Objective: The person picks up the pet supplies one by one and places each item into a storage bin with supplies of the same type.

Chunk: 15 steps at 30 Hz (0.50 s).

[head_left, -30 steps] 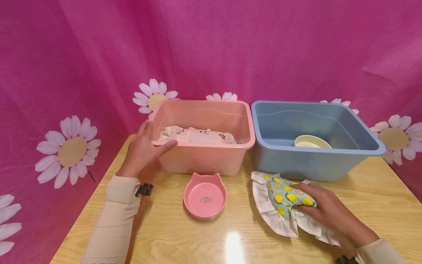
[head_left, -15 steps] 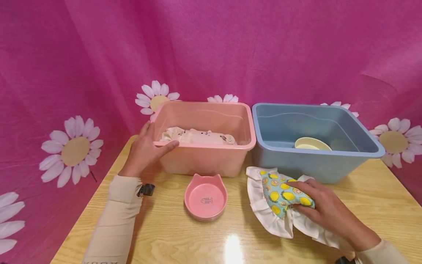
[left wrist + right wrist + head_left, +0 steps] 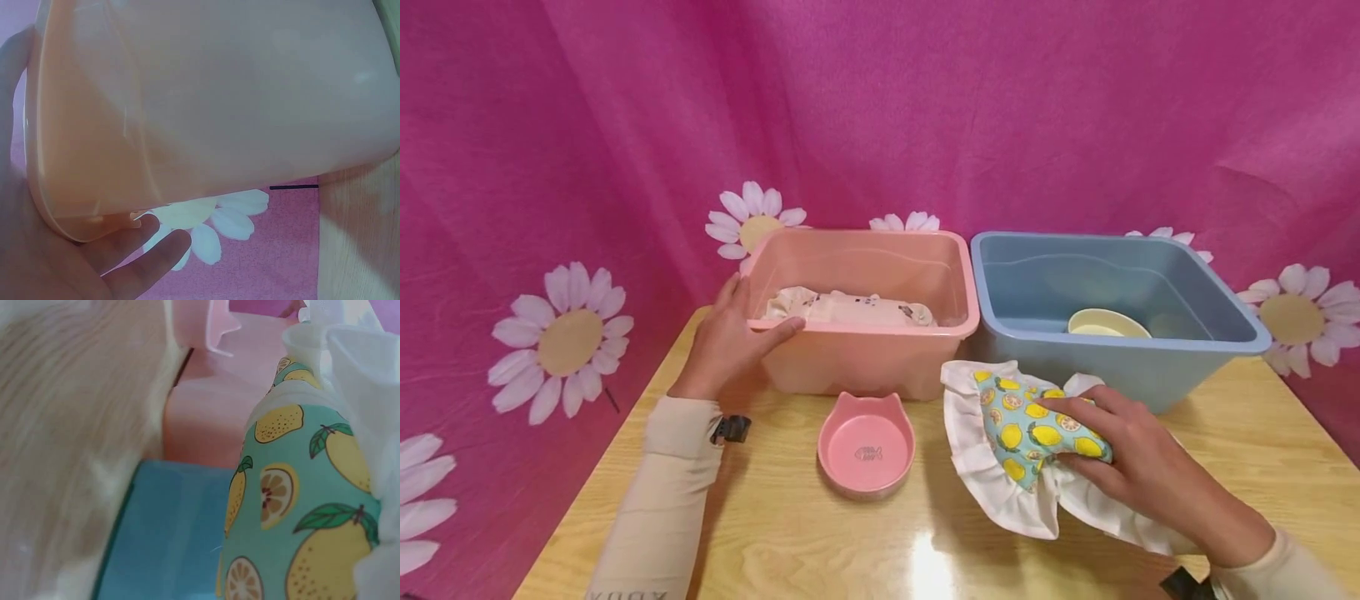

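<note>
My right hand (image 3: 1138, 454) pinches a folded lemon-print cloth (image 3: 1011, 433), light blue-green with yellow lemons and a wide white ruffle. It is held in front of the blue bin (image 3: 1120, 354), its shadow falling on the table. In the right wrist view the lemon-print cloth (image 3: 300, 487) fills the right side, close to the camera. My left hand (image 3: 722, 342) rests at the front left corner of the pink bin (image 3: 857, 362), thumb along the front rim and fingers along the left side. A cream cloth (image 3: 853, 310) with small dark prints lies inside that bin.
A pink cat-eared bowl (image 3: 867, 454) with a fish-bone print stands before the pink bin on the wooden table (image 3: 805, 542). Inside the blue bin sits a cream bowl (image 3: 1105, 323). A magenta curtain (image 3: 880, 108) with daisies hangs close behind both bins.
The lemon-print cloth has moved left and a little up in the head view, carried by my right hand. My left hand stays at the pink bin's corner.
</note>
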Motion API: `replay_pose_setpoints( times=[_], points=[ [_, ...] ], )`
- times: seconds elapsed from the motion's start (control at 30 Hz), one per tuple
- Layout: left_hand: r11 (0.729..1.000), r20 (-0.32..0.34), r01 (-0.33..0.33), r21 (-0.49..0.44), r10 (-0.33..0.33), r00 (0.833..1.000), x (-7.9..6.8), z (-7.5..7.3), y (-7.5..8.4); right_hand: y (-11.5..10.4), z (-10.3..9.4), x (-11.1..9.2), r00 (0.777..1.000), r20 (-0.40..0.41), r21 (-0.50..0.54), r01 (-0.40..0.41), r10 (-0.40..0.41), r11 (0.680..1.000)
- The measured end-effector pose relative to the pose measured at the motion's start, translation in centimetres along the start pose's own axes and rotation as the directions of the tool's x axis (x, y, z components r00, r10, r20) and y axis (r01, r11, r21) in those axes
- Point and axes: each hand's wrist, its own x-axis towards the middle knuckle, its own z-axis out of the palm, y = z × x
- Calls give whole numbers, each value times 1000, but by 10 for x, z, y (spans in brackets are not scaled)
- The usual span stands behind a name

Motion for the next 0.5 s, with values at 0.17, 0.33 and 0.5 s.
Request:
replay_pose_setpoints(
  times=[0.17,0.33,0.5],
  points=[
    [1000,14,11,-7,-11,1000,1,0,0,-6,-11,12,1000,-7,17,17,-17,1000],
    [1000,19,14,-8,-14,1000,0,0,0,-12,-22,25,997,-59,26,46,-44,999],
    [1000,20,19,-13,-19,1000,0,0,2,-17,-35,36,997,-69,-9,39,-39,999]
  ],
)
